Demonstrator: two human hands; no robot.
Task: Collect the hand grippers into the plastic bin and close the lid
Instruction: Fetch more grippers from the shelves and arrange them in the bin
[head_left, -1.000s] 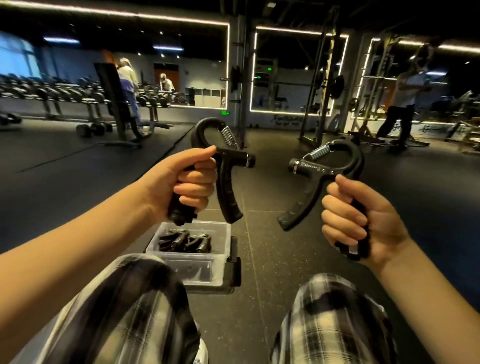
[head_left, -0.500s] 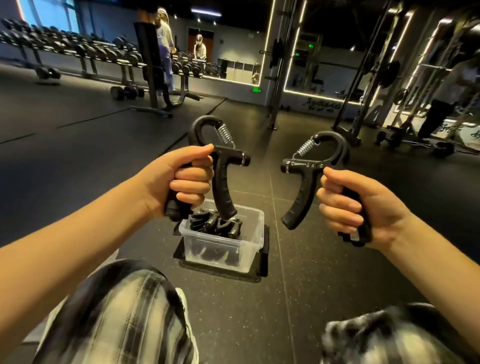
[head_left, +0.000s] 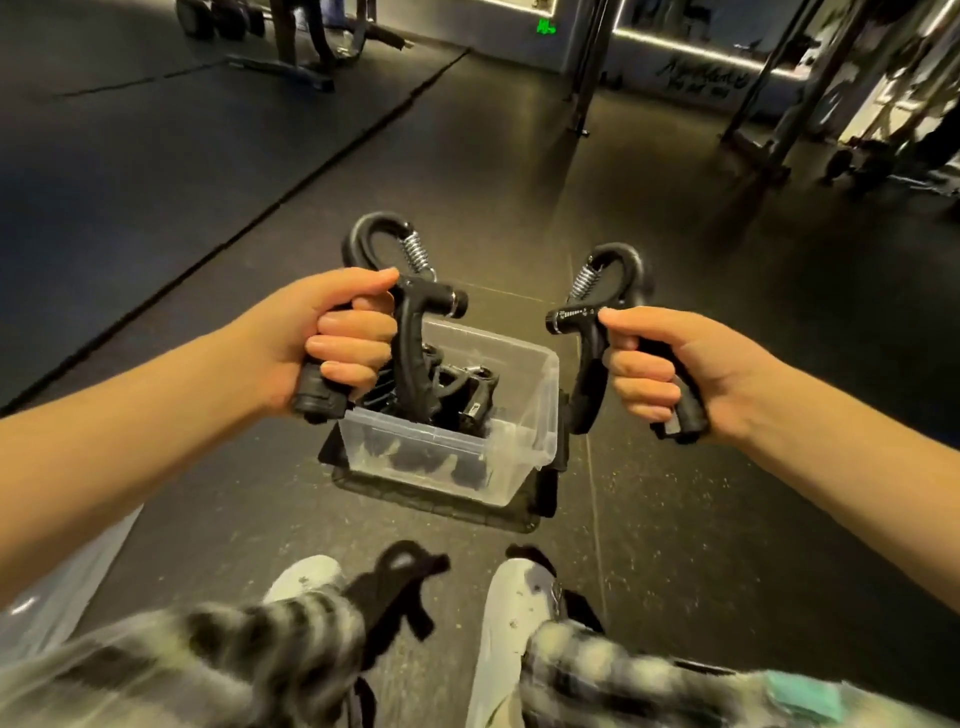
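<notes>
A clear plastic bin (head_left: 524, 415) stands open on the dark gym floor, on top of its black lid (head_left: 545, 499). Several black hand grippers (head_left: 462, 389) lie inside it. My left hand (head_left: 332, 343) grips one handle of a black hand gripper with a steel spring (head_left: 410, 312), held above the bin's left side. My right hand (head_left: 670, 374) grips a second black hand gripper (head_left: 592, 332) just right of the bin, its free handle hanging beside the bin's right wall.
My legs in plaid trousers and white shoes (head_left: 509, 623) fill the bottom of the view, with a black strap (head_left: 395, 587) between them. Rack posts (head_left: 587, 67) and a bench base (head_left: 306, 57) stand far back. Open floor surrounds the bin.
The view has tilted down and moved closer to the bin. Both hands, still holding their grippers, have come lower toward the bin, the left one now over it.
</notes>
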